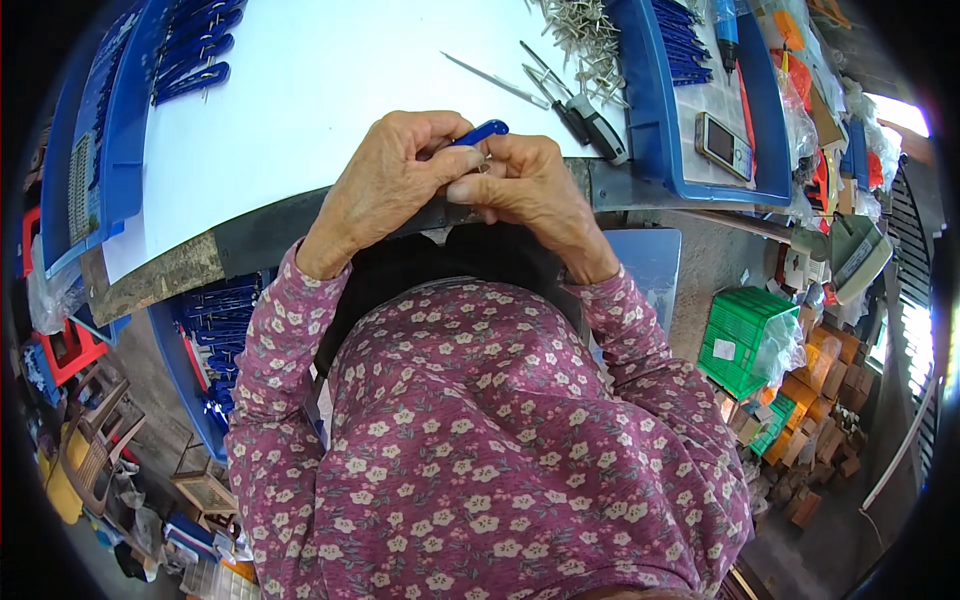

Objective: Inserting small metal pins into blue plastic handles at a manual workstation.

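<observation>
Up close at the near edge of the white counter (300, 90), the left hand (385, 180) and right hand (525, 185) meet, both pinching a small blue tool (482, 131) with a metal ring. Farther right lie tweezers (495, 80), a phone (724, 146) and a blue tray (650, 110).

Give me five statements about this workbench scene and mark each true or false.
1. Both hands, the left hand and the right hand, hold one small blue piece. True.
2. A phone lies in the blue tray to the right. True.
3. The white tabletop is covered by a green cloth. False: it is bare white.
4. A pile of metal pins lies at the far edge of the tabletop. True.
5. The green crate stands on the tabletop. False: it stands lower down, on the right, beside the bench.
</observation>
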Tool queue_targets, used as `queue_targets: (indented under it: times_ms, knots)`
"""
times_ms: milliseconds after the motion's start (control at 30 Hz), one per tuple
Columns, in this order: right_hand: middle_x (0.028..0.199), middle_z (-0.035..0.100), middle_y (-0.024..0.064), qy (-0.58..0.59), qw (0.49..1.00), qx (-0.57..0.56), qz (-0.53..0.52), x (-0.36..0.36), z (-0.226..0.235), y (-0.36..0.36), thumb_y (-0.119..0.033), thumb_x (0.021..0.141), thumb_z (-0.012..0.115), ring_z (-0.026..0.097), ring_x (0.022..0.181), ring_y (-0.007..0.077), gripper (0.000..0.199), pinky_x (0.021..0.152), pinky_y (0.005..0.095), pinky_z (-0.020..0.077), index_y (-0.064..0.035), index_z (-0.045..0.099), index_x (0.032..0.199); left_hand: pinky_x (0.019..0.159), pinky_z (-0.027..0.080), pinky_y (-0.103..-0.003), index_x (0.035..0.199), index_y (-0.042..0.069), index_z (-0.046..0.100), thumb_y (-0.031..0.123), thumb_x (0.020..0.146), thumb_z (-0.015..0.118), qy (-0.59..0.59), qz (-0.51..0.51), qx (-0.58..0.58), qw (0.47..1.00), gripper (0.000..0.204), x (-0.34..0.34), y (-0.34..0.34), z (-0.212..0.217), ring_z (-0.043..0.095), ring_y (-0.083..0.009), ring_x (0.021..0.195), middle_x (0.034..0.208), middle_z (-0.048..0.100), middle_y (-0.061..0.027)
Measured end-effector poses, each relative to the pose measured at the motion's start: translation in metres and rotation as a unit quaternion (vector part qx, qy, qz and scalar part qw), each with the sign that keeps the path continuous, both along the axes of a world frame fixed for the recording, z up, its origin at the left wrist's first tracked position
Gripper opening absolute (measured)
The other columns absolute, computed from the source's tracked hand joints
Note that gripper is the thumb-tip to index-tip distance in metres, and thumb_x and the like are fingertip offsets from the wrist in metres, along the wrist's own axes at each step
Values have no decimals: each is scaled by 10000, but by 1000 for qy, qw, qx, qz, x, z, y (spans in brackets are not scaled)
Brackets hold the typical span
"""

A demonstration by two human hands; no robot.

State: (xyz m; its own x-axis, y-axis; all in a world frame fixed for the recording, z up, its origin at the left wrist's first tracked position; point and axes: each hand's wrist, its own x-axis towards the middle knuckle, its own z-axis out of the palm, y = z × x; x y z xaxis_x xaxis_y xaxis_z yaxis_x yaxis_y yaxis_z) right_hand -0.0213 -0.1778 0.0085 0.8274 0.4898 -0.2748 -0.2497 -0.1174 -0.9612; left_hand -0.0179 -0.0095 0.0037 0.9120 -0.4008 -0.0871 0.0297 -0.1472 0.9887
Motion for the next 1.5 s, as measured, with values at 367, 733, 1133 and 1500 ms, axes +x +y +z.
queue_targets:
  times_ms: [367, 733, 1133, 1500]
  knots:
    - [559, 493, -31, -48, 999, -21, 8, 4, -6, -1, -111, 778, 637, 440, 490, 17, 195, 439, 138, 337, 32, 586, 901, 388, 267, -145, 871, 54, 627, 254, 824, 569, -37, 21, -1, 999, 213, 0, 0, -9, 392, -17, 449, 576, 513, 39]
    - [727, 596, 5, -141, 985, -7, -97, -6, -4, 11, -81, 797, 616, 488, 568, 9, 261, 475, 134, 378, 35, 543, 1019, 365, 204, -134, 882, 32, 578, 188, 856, 533, 156, 106, -182, 965, 164, -7, -2, 2, 312, 14, 419, 585, 468, 41]
    - [756, 608, 12, -181, 952, 84, -234, -11, 1, 24, -30, 783, 622, 493, 592, 9, 212, 474, 126, 335, 15, 571, 983, 364, 221, -131, 922, 8, 538, 125, 855, 530, 193, 88, -356, 910, 134, -9, -6, -3, 321, 7, 426, 608, 487, 14]
    - [709, 598, 12, -298, 939, 55, -164, -1, 2, 6, -60, 782, 628, 469, 542, 21, 166, 462, 134, 363, 11, 587, 926, 375, 253, -157, 1007, -34, 457, 141, 917, 366, 256, 32, -482, 837, 216, -5, 0, -7, 309, -41, 442, 667, 489, -72]
